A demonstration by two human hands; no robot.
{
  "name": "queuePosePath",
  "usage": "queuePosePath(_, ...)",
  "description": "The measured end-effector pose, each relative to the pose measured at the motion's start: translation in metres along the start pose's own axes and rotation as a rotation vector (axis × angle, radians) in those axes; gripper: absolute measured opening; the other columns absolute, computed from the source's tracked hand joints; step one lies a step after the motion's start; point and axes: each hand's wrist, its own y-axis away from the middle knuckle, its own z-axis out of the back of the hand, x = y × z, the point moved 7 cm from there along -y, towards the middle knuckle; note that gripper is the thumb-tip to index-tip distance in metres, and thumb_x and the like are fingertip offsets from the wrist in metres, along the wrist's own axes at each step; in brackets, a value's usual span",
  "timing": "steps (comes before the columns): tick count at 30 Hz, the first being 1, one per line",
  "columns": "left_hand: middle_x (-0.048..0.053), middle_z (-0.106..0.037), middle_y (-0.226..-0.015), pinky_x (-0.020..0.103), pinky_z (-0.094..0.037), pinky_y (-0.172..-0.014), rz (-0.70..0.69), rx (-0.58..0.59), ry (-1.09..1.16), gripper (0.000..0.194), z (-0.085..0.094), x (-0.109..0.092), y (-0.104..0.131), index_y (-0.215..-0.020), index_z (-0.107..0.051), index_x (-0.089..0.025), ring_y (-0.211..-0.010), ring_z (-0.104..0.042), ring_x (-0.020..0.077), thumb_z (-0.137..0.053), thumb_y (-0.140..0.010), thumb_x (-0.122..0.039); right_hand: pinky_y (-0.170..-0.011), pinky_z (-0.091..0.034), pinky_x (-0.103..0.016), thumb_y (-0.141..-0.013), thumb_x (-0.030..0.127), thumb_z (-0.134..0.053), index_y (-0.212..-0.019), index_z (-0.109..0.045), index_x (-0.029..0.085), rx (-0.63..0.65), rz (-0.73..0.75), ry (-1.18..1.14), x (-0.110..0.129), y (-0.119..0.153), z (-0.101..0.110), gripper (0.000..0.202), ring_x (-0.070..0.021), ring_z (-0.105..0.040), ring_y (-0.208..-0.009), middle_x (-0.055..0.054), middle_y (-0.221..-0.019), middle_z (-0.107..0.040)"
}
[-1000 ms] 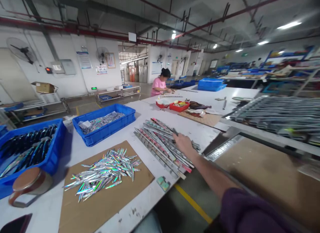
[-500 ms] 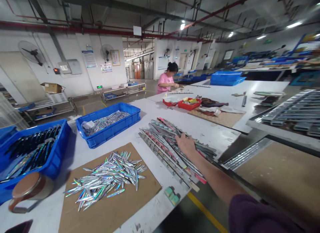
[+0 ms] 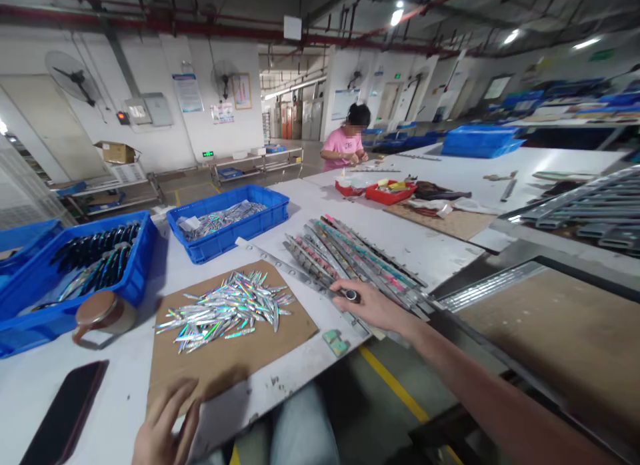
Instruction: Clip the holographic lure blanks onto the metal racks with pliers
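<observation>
In the head view, my right hand (image 3: 367,305) is closed on a long, thin metal strip (image 3: 280,264) whose pale far end points toward the back left. A small dark round piece shows at my fingers; I cannot tell what it is. Just beyond lies a bundle of similar metal strips (image 3: 345,252), some with pink or green parts. My left hand (image 3: 167,425) is open with loosely bent fingers, over the near edge of the brown cardboard (image 3: 165,365). A heap of shiny silver fish-shaped pieces (image 3: 230,308) lies on that cardboard.
Blue bins (image 3: 240,228) with silver and dark pieces stand behind and left. A brown mug (image 3: 103,318) and a phone (image 3: 67,412) lie left. A green block (image 3: 335,343) sits by the table edge. A co-worker in pink (image 3: 345,142) is farther back; a framed board (image 3: 555,318) is at right.
My right hand has drawn back from the bundle toward me and left, now holding a metal strip. My left hand has come into view at the bottom. The view has shifted.
</observation>
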Motion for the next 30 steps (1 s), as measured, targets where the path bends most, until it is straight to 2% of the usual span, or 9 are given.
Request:
queuePosePath(4, 0.014, -0.071, -0.128, 0.05, -0.053, -0.112, -0.318, -0.06, -0.14, 0.028, 0.014, -0.067, -0.042, -0.129, -0.064, -0.023, -0.125, -0.065, 0.0297, -0.056, -0.103, -0.031, -0.07, -0.05, -0.03, -0.082, 0.044, -0.074, -0.106, -0.074, 0.02, 0.347, -0.112, -0.588, 0.045, 0.038, -0.052, 0.035, -0.018, -0.067, -0.067, 0.003, -0.07, -0.07)
queuePosePath(7, 0.015, -0.064, -0.139, 0.059, -0.042, -0.12, -0.516, 0.17, -0.212, 0.043, -0.004, -0.103, -0.061, -0.141, -0.058, -0.022, -0.136, -0.056, 0.0337, -0.063, -0.1, -0.037, -0.065, -0.048, -0.027, -0.074, 0.044, -0.08, -0.099, -0.075, 0.021, 0.519, -0.208, -0.804, 0.073, 0.065, -0.093, 0.034, -0.014, -0.064, -0.061, 0.004, -0.073, -0.07)
queuePosePath(12, 0.009, -0.069, -0.102, 0.041, -0.056, -0.094, -0.578, 0.489, -0.143, 0.031, -0.033, -0.102, -0.047, -0.127, -0.065, -0.02, -0.097, -0.068, 0.0228, -0.045, -0.109, -0.034, -0.064, -0.05, -0.028, -0.081, 0.048, -0.072, -0.101, -0.079, 0.022, 0.705, -0.16, -0.68, 0.096, 0.087, -0.118, 0.034, -0.0166, -0.066, -0.064, 0.001, -0.072, -0.072)
queuePosePath(14, 0.008, -0.068, -0.096, 0.035, -0.056, -0.083, -0.538, 0.544, -0.159, 0.034, -0.039, -0.089, -0.034, -0.119, -0.067, -0.018, -0.089, -0.067, 0.021, -0.042, -0.11, -0.038, -0.075, -0.054, -0.033, -0.088, 0.045, -0.065, -0.105, -0.08, 0.023, 0.505, -0.017, -0.442, 0.094, 0.079, -0.096, 0.032, -0.0204, -0.07, -0.076, -0.003, -0.084, -0.077)
queuePosePath(18, 0.007, -0.069, -0.095, 0.027, -0.052, -0.071, -0.316, 0.579, -0.246, 0.032, -0.048, -0.058, -0.016, -0.113, -0.068, -0.018, -0.081, -0.068, 0.0177, -0.044, -0.11, -0.04, -0.095, -0.054, -0.041, -0.097, 0.043, -0.055, -0.113, -0.078, 0.024, -0.178, 0.083, -0.144, 0.075, 0.08, -0.022, 0.034, -0.0262, -0.07, -0.102, -0.011, -0.112, -0.076)
queuePosePath(21, 0.006, -0.071, -0.098, 0.023, -0.05, -0.067, -0.15, 0.599, -0.285, 0.027, -0.057, -0.041, -0.009, -0.113, -0.068, -0.02, -0.082, -0.07, 0.0168, -0.048, -0.108, -0.037, -0.087, -0.057, -0.039, -0.099, 0.047, -0.056, -0.114, -0.075, 0.025, -0.398, -0.017, -0.2, 0.052, 0.11, -0.007, 0.033, -0.0239, -0.072, -0.088, -0.01, -0.102, -0.077)
queuePosePath(23, 0.006, -0.072, -0.1, 0.023, -0.051, -0.069, -0.086, 0.605, -0.281, 0.024, -0.065, -0.037, -0.006, -0.113, -0.069, -0.021, -0.086, -0.071, 0.0173, -0.05, -0.107, -0.035, -0.071, -0.057, -0.034, -0.1, 0.052, -0.056, -0.112, -0.074, 0.024, -0.368, -0.12, -0.399, 0.04, 0.133, -0.034, 0.035, -0.0189, -0.068, -0.067, -0.006, -0.088, -0.075)
queuePosePath(25, 0.006, -0.072, -0.1, 0.023, -0.052, -0.071, -0.044, 0.609, -0.281, 0.023, -0.073, -0.035, -0.002, -0.112, -0.07, -0.021, -0.089, -0.072, 0.0177, -0.05, -0.107, -0.033, -0.061, -0.053, -0.031, -0.098, 0.06, -0.057, -0.107, -0.074, 0.023, -0.303, -0.217, -0.641, 0.034, 0.157, -0.085, 0.041, -0.0154, -0.062, -0.058, -0.005, -0.09, -0.075)
queuePosePath(30, 0.008, -0.073, -0.102, 0.024, -0.053, -0.072, 0.011, 0.602, -0.286, 0.027, -0.088, -0.036, 0.008, -0.124, -0.068, -0.022, -0.094, -0.073, 0.0206, -0.051, -0.106, -0.032, -0.056, -0.045, -0.029, -0.079, 0.082, -0.068, -0.098, -0.074, 0.021, 0.004, -0.518, -1.12, 0.047, 0.196, -0.259, 0.064, -0.0126, -0.058, -0.053, -0.004, -0.087, -0.073)
